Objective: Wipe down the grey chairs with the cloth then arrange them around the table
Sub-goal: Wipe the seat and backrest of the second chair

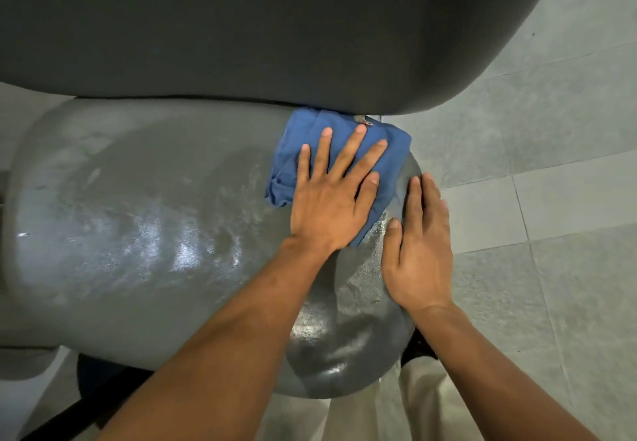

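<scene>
Flat on blue cloth left hand, right hand on grey chair

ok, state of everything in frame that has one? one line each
left hand: flat, fingers spread, pressing the cloth onto the seat
right hand: flat, fingers straight, resting on the seat's right edge
blue cloth: bunched, lying on the seat at the base of the backrest
grey chair seat: glossy, looks wet
chair backrest: matt, no sheen visible
</scene>
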